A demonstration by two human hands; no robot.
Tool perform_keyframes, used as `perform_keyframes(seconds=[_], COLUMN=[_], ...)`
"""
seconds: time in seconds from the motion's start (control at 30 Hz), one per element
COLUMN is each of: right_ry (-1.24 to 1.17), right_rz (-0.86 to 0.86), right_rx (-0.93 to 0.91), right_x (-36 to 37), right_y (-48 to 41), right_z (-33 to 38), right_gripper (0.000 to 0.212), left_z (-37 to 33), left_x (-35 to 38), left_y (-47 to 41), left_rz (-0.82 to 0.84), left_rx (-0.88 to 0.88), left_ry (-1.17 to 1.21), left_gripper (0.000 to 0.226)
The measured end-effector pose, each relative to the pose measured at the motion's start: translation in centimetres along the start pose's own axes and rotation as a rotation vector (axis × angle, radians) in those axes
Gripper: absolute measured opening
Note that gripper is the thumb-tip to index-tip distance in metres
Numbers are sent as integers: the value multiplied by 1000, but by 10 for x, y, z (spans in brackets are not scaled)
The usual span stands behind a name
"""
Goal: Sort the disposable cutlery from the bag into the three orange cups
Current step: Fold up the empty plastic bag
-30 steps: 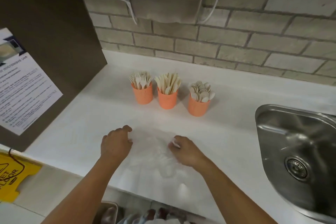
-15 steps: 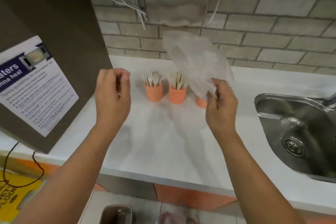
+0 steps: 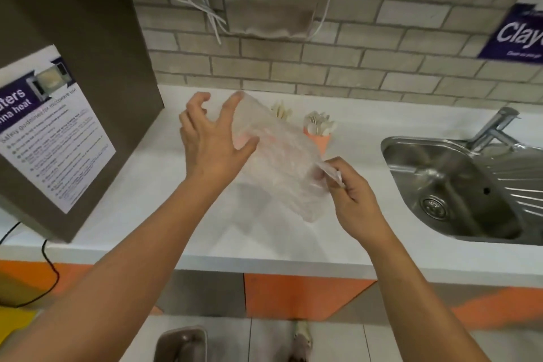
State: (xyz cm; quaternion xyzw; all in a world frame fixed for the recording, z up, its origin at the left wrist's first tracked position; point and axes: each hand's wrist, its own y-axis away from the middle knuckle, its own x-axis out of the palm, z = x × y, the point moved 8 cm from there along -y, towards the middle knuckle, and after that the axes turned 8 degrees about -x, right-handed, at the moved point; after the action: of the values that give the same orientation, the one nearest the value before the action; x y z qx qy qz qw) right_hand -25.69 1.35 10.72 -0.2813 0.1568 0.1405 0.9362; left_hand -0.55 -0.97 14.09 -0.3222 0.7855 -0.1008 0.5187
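L hand splayed wide against bag, R hand pinching bag edge, arms fwd

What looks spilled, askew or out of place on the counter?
Nothing stands out. The clear plastic bag is off the white counter, pinched by the right hand with the left hand spread against it. The orange cup visible behind it stands upright, spoons inside; no cutlery lies loose.

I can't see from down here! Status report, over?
Right hand pinches the bag by a corner; left hand spread against it. Bag held up, looks empty. It hides most of the cups; spoons show in one.
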Motion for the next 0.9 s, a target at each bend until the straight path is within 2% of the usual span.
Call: perform_keyframes(seconds=[0.07, 0.13, 0.17, 0.23, 0.27, 0.3, 0.33, 0.4, 0.43, 0.47, 0.5, 0.53, 0.6, 0.63, 0.67, 0.73, 0.77, 0.8, 0.83, 0.9], right_ry=[10, 10, 53, 255, 352, 418, 447, 392, 346, 311, 280, 278, 351, 430, 561, 838, 862, 805, 711, 506], right_rz=[-10, -20, -5, 110, 181, 202, 152, -134, -334, -515, -618, -642, -543, -435, -248, 340, 573, 672, 636, 422], right_rx=[27, 88, 133, 253, 335, 398, 433, 378, 274, 132, -23, -154, -242, -209, -123, 255, 427, 500, 515, 528], right_x=[-7, -13, -15, -17, -17, -20, -26, -45, -58, -69, -74, -73, -54, -43, -31, -7, 0, 4, 3, -5], right_y=[1, -1, -5, -15, -20, -27, -37, -61, -69, -74, -76, -76, -73, -71, -71, -50, -28, -12, -6, -7], right_z=[3, 0, -6, -29, -40, -47, -48, -31, -12, 9, 27, 39, 39, 24, 1, -67, -92, -105, -109, -107], right_gripper=[26, 35, 35, 24, 21, 24, 28, 23, 19, 28, 41, 52, 61, 60, 58, 51, 49, 48, 48, 42], left_z=[12, 28, 37, 53, 57, 57, 53, 39, 27, 13, 1, -11, -20, -14, -3, 26, 43, 57, 65, 66], left_x=[-2, 16, 30, 58, 66, 69, 65, 34, 8, -21, -47, -69, -72, -52, -19, 54, 83, 99, 106, 109], left_y=[-6, -14, -16, -15, -14, -17, -25, -50, -59, -63, -61, -55, -42, -40, -37, -12, 10, 30, 43, 48], left_rz=[-35, 90, 218, 489, 566, 591, 553, 313, 165, 17, -117, -227, -333, -276, -119, 318, 533, 676, 743, 721], left_rx=[-100, -166, -214, -373, -468, -551, -603, -551, -439, -291, -126, 27, 263, 307, 321, 396, 404, 365, 286, 75], left_ry=[46, 126, 155, 225, 329, 482, 640, 888, 966, 1011, 997, 909, 637, 507, 362, -36, -181, -211, -142, 138], left_gripper=[84, 78, 69, 35, 17, 10, 15, 19, 17, 13, 10, 9, 13, 18, 26, 50, 54, 47, 35, 21])
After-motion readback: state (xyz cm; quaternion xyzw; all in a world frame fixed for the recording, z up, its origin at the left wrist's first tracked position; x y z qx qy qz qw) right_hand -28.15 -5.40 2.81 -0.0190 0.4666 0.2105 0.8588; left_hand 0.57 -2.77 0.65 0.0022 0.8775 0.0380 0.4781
